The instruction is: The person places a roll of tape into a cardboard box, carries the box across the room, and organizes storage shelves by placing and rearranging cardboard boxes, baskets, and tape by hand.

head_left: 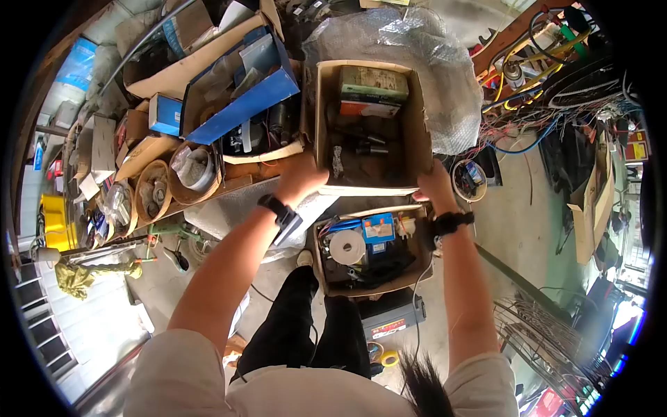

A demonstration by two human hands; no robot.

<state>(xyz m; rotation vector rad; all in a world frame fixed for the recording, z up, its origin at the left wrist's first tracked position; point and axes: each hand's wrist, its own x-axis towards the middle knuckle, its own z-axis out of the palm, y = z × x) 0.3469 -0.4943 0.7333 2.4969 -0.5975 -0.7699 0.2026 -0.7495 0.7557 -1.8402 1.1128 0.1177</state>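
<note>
An open cardboard box (375, 190) is between my two hands in the head view. My left hand (303, 179) is closed on its near left corner, and my right hand (436, 186) grips the near right corner. Inside lie a worn green-and-orange carton (374, 87), some dark metal cylinders (372, 142) and a small light-coloured strip (338, 161). Fingers on the far side of the cardboard are partly hidden. Below it, nearer my legs, stands a second cardboard box (375, 287) holding a white roll (347, 247), a blue carton (379, 228) and dark parts.
On the left, a shelf carries a long blue box (243, 104), round tubs (194, 174) and other cartons. Bubble wrap (445, 83) lies behind the held box. Tangled cables (542, 90) and a small bucket (469, 182) are to the right. A battery-like black case (392, 316) sits by my legs.
</note>
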